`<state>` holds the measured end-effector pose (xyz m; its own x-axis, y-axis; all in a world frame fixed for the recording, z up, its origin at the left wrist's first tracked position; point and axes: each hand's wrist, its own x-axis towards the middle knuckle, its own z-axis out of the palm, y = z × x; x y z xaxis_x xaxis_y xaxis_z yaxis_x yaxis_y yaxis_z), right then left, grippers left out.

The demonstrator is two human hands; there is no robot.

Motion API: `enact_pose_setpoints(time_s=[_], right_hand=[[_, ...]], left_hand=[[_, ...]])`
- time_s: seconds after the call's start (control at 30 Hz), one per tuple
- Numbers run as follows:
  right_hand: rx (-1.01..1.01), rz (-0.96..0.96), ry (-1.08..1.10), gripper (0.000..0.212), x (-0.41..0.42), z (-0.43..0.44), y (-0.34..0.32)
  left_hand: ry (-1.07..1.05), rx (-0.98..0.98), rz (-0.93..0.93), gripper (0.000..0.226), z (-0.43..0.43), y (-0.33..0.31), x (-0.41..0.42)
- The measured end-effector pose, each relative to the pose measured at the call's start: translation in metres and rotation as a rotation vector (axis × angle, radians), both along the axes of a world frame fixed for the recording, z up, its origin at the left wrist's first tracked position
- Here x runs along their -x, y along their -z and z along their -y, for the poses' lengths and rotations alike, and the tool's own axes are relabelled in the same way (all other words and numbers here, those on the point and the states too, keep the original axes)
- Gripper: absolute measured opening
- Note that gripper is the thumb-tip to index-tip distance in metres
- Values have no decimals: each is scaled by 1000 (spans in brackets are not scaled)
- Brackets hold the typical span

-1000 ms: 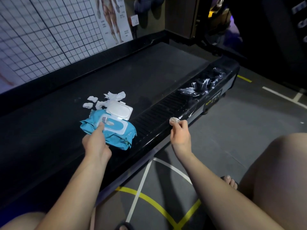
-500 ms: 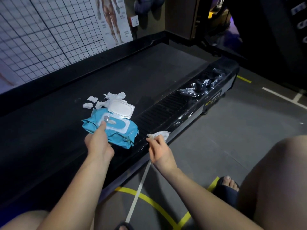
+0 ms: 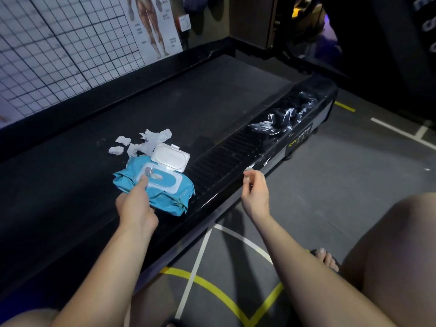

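Presses down on a crinkly blue plastic pack of wet wipes (image 3: 171,200), white flip lid (image 3: 171,157) open, on the flat black treadmill belt (image 3: 188,109), using the left hand (image 3: 136,205) with one finger straight on the white frame and the rest tucked in. Pinches a tiny white wad of wipe (image 3: 247,172) tight in the right hand (image 3: 256,192), right at the shiny black side rail (image 3: 224,156). Just behind the pack, torn white scraps of wipe (image 3: 151,140) lying on the belt, with crumpled clear plastic film (image 3: 280,119) farther along the rail.

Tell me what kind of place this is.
Probably a gym. The right hand pinches a wipe at the side rail of a treadmill; a muscle chart and a posture grid hang on the wall; painted lines cross the floor.
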<state>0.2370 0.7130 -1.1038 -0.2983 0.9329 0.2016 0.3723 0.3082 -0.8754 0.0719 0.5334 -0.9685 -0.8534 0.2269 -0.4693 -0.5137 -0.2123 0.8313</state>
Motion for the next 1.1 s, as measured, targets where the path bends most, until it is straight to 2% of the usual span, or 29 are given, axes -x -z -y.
enact_pose_setpoints(time_s=[0.13, 0.47, 0.63, 0.73, 0.9, 0.97, 1.03, 1.1], right_hand=[[-20, 59, 13, 20, -5, -20, 2], [68, 26, 124, 16, -17, -60, -6], [230, -101, 274, 18, -40, -53, -24], [305, -88, 309, 17, -55, -41, -35], [358, -138, 223, 4, -76, -29, -59], [406, -151, 163, 9, -85, -23, -77], [401, -76, 102, 17, -90, -20, -102], [363, 24, 8, 12, -93, -22, -132]], left_hand=[[9, 11, 12, 24, -9, 2, -1], [52, 40, 21, 26, -48, 0, -15], [51, 36, 27, 29, -59, -7, -30], [50, 3, 15, 33, -60, -18, -42], [55, -78, 0, 40, -67, -48, -61], [44, -86, 27, 41, -66, -63, -72], [14, -88, 82, 39, -64, -81, -82], [0, -133, 98, 38, -64, -101, -89]])
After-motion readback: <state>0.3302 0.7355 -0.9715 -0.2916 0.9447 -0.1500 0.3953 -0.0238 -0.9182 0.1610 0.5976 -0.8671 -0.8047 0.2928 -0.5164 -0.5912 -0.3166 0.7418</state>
